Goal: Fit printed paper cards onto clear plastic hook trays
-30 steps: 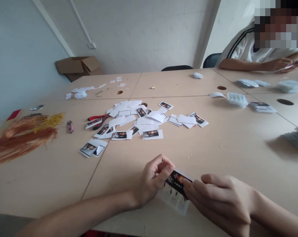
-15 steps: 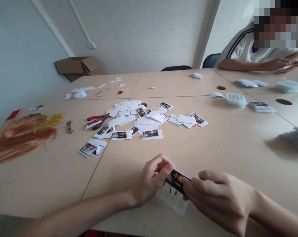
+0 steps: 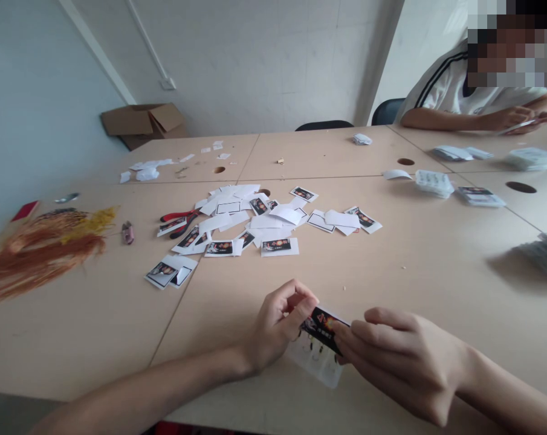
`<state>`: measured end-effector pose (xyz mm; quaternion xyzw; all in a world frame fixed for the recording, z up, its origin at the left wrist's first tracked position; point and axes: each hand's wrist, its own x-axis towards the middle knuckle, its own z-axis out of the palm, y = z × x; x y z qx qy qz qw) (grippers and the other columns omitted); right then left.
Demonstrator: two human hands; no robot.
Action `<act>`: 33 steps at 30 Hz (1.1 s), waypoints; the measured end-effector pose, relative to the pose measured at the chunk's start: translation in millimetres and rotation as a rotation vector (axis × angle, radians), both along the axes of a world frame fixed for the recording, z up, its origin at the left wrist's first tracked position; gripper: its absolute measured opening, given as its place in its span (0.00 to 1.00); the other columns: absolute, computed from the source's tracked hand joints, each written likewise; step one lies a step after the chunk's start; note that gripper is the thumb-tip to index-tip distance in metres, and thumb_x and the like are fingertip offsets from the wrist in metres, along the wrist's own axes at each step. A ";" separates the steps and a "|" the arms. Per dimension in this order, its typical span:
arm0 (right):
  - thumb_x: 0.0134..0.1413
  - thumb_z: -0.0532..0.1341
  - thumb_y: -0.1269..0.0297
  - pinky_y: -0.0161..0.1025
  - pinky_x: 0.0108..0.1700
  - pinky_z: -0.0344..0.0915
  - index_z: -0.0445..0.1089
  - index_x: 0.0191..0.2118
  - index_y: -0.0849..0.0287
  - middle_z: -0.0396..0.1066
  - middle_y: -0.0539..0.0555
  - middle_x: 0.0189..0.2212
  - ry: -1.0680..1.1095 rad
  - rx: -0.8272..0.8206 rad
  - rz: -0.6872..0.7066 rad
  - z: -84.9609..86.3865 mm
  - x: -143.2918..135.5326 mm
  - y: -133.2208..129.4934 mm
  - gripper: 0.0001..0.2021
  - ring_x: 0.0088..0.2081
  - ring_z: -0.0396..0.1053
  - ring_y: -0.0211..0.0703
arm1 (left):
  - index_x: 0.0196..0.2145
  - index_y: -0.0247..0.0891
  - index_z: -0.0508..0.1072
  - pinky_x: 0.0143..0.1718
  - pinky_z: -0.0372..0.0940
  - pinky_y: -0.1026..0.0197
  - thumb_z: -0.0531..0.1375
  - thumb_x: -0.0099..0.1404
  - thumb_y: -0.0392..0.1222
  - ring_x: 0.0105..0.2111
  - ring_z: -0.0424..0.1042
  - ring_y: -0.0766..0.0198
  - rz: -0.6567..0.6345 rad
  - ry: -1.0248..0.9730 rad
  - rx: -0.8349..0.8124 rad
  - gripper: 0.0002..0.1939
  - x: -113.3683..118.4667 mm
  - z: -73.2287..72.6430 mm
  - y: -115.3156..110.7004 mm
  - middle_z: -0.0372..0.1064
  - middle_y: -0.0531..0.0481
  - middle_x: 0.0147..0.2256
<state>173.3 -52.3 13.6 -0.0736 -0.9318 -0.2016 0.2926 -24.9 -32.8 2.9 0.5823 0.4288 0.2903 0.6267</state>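
Probably light, slick and bendable, the clear case (image 3: 317,367) was at the near side of the table (image 3: 210,320), the left hand (image 3: 282,323) pinching its black label (image 3: 324,328) at one end, the right hand (image 3: 404,356) at the other; edges seemed safest to hold

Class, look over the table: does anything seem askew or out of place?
The red-and-black pliers look out of place: they lie partly covered by the scattered cards, a tool amid loose paper.
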 end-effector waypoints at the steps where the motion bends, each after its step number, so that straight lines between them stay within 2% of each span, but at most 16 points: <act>1: 0.45 0.52 0.74 0.37 0.23 0.61 0.71 0.29 0.68 0.71 0.60 0.31 0.002 -0.003 -0.003 -0.4 0.1 0.1 0.10 0.30 0.65 0.42 | 0.27 0.35 0.61 0.18 0.48 0.71 0.53 0.58 0.49 0.18 0.52 0.75 0.007 0.003 0.007 0.12 0.0 0.1 0.2 0.55 0.58 0.19; 10: 0.46 0.54 0.73 0.37 0.25 0.61 0.71 0.30 0.68 0.71 0.60 0.32 0.012 0.000 -0.021 -5.4 -0.5 0.8 0.08 0.31 0.65 0.42 | 0.25 0.35 0.61 0.17 0.48 0.71 0.54 0.57 0.48 0.17 0.52 0.75 0.054 0.015 0.048 0.13 0.0 0.8 -0.2 0.52 0.59 0.18; 16: 0.47 0.54 0.76 0.38 0.26 0.61 0.70 0.31 0.68 0.71 0.61 0.34 0.032 -0.005 -0.069 -9.4 3.8 8.1 0.07 0.33 0.65 0.43 | 0.25 0.35 0.59 0.25 0.55 0.69 0.57 0.55 0.46 0.23 0.59 0.72 0.041 -0.099 -0.017 0.13 0.1 -1.8 5.7 0.60 0.56 0.22; 19: 0.48 0.54 0.77 0.38 0.25 0.61 0.69 0.32 0.69 0.71 0.61 0.33 0.039 -0.051 -0.082 -10.6 5.0 12.1 0.07 0.32 0.66 0.43 | 0.25 0.35 0.58 0.25 0.54 0.70 0.58 0.55 0.45 0.22 0.59 0.73 0.026 -0.133 -0.033 0.13 0.6 -1.8 10.1 0.60 0.56 0.21; 24: 0.48 0.55 0.76 0.38 0.25 0.62 0.68 0.32 0.70 0.71 0.61 0.32 0.071 -0.087 -0.064 -11.5 3.5 13.2 0.06 0.31 0.66 0.42 | 0.24 0.35 0.57 0.23 0.52 0.71 0.57 0.56 0.46 0.21 0.57 0.74 0.021 -0.132 -0.037 0.13 1.1 -1.3 12.5 0.58 0.57 0.20; 33: 0.44 0.56 0.78 0.38 0.26 0.65 0.69 0.29 0.70 0.71 0.61 0.30 0.164 -0.041 0.003 -11.6 0.8 9.5 0.05 0.32 0.68 0.43 | 0.25 0.35 0.58 0.22 0.52 0.70 0.56 0.56 0.46 0.21 0.57 0.73 -0.012 -0.101 -0.050 0.13 2.2 0.1 8.3 0.58 0.57 0.20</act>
